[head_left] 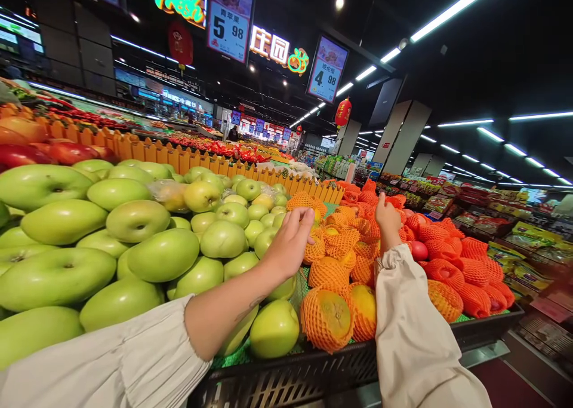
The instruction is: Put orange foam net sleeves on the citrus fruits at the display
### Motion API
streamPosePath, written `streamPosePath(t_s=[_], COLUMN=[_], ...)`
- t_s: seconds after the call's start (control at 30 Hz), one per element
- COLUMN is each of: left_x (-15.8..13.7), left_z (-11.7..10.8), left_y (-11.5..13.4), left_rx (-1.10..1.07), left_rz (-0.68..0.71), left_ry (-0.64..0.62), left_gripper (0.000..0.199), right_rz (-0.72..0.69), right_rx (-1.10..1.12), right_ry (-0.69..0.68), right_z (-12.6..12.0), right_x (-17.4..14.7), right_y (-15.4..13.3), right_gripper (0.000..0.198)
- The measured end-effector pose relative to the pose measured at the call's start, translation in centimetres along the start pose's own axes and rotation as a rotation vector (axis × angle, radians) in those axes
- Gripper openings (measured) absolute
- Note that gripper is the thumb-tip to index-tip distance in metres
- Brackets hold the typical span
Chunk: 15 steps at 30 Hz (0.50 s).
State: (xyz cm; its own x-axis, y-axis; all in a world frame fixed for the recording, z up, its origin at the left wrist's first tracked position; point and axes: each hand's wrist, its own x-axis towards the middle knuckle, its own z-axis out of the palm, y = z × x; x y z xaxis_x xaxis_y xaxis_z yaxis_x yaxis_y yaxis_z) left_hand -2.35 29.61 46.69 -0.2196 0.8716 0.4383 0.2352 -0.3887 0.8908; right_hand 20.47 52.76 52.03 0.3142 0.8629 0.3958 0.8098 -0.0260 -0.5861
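Observation:
My left hand hovers at the border between the green apples and the oranges in orange foam nets. Its fingers are loosely bent and point right, with nothing visible in them; the palm side is hidden. Farther right, my right hand is above the line where the netted oranges meet red fruit in red foam nets. The fingers of that hand are curled in, with one digit upright at the top. Whatever lies in its grasp, if anything, is hidden from me.
A black slatted crate edge runs along the front. An orange picket-style divider stands behind the apples. Red apples lie at far left. Hanging price signs are overhead. Shelves of packaged goods line the right.

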Motion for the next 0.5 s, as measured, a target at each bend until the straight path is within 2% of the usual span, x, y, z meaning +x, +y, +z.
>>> streamPosePath(t_s=[0.07, 0.1, 0.13, 0.17, 0.23, 0.33, 0.43, 0.5], left_x=[-0.1, -0.1, -0.1, -0.1, 0.0, 0.0, 0.1, 0.1], left_z=[0.0, 0.1, 0.1, 0.1, 0.0, 0.0, -0.1, -0.1], left_y=[0.0, 0.0, 0.0, 0.0, 0.0, 0.1, 0.0, 0.0], left_rx=[-0.002, -0.003, -0.005, -0.007, -0.012, -0.013, 0.0, 0.009], left_rz=[0.002, -0.003, -0.007, -0.012, -0.015, -0.004, 0.009, 0.013], left_ry=[-0.005, -0.007, -0.01, -0.011, -0.008, 0.003, 0.012, 0.012], left_gripper=[0.052, 0.052, 0.052, 0.052, 0.052, 0.052, 0.052, 0.053], right_rz=[-0.004, 0.005, 0.008, -0.002, -0.069, -0.202, -0.28, -0.323], right_rx=[0.023, 0.008, -0.04, -0.117, -0.271, -0.376, -0.408, -0.428], right_ry=[0.213, 0.254, 0.232, 0.154, -0.064, -0.286, -0.343, -0.353], right_z=[-2.6, -3.8, -4.6, -5.2, -5.4, -3.8, -1.0, 1.0], right_x=[-0.6, -0.9, -1.0, -1.0, -0.7, 0.0, 0.4, 0.3], right_y=[0.1, 0.4, 0.9, 1.4, 2.4, 2.8, 2.1, 1.4], right_gripper=[0.077, 0.073, 0.069, 0.065, 0.056, 0.036, 0.024, 0.023])
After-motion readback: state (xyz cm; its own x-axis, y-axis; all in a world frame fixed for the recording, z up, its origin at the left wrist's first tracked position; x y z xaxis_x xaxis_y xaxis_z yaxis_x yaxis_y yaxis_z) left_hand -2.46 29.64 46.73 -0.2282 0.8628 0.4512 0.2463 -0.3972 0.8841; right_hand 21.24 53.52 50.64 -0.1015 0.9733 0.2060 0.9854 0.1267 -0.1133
